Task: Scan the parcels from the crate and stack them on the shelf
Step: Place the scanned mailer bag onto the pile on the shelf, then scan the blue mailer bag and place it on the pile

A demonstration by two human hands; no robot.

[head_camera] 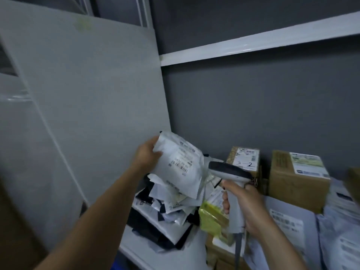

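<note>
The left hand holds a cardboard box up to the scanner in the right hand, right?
No: in the head view the left hand holds a white poly mailer, not a box, up to the barcode scanner in the right hand.

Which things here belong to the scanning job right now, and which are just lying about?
In the job: mailer, held by the left hand; scanner, gripped by the right hand; shelf.
Lying about: pile of mailers; box marked 3-2; bigger box; yellow packet.
</note>
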